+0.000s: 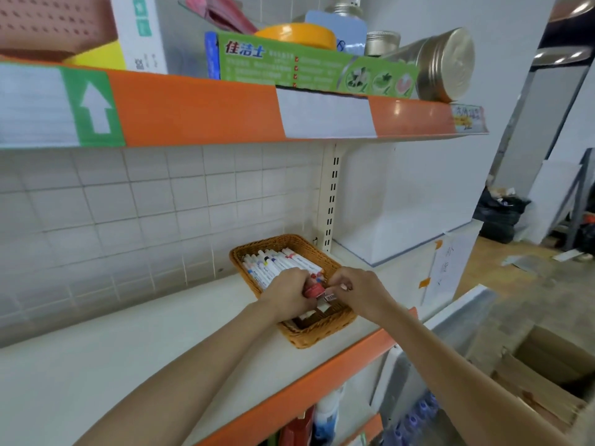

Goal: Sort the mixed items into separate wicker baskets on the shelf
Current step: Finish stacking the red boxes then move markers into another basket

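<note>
Together, two hands (289,292) (357,289), one wicker basket (318,333)

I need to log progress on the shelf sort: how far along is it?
Done: the wicker basket on the shelf already holds a row of white markers. In hand: the left hand grips a small red-capped item over the basket, with the right hand pinching at its end. Left: only this one basket shows, so the remaining sorting cannot be judged.
</note>
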`<state>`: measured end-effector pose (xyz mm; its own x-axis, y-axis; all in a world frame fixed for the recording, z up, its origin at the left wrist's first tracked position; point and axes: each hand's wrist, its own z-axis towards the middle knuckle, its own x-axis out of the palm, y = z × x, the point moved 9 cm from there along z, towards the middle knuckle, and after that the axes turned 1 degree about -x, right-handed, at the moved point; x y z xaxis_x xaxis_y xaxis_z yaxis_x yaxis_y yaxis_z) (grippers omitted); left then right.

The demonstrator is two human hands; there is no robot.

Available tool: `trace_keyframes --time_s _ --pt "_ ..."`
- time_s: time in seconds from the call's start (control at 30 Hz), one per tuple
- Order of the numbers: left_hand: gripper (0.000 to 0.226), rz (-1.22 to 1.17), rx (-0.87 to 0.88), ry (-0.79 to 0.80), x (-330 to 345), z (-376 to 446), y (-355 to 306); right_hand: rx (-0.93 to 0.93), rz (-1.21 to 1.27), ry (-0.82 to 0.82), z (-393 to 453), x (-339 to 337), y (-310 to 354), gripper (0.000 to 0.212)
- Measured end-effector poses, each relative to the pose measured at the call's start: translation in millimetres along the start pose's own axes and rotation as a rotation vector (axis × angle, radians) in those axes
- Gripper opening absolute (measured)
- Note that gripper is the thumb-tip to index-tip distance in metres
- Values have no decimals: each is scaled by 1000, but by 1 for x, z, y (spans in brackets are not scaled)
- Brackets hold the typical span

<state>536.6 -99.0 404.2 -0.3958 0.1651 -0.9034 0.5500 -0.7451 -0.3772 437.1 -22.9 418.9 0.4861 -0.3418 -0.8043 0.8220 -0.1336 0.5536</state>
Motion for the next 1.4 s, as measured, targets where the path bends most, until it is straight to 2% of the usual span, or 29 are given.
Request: trace_keyframes --time_s 0.2,0.3,0.37,0.67,0.9,1.17,1.4 --pt "19 -93 -61 -180 -41 -59 9 -175 35 -133 -28 5 51 16" --pt "25 -159 -94 -336 -70 -100 7 -218 95 -142 -50 11 78 18" --pt "29 -166 -116 -379 -86 -126 6 -249 113 -120 -63 17 95 21" --pt "25 13 -382 -341 -127 -257 56 -402 204 46 -110 78 197 21" --pt "28 125 -537 -375 -174 -379 114 -486 360 174 -161 145 307 22" --pt "28 192 -684 -458 -236 -531 184 -600 417 243 -226 217 444 19" --pt "31 202 -775 -504 -269 -613 228 -642 394 270 -253 262 513 20"
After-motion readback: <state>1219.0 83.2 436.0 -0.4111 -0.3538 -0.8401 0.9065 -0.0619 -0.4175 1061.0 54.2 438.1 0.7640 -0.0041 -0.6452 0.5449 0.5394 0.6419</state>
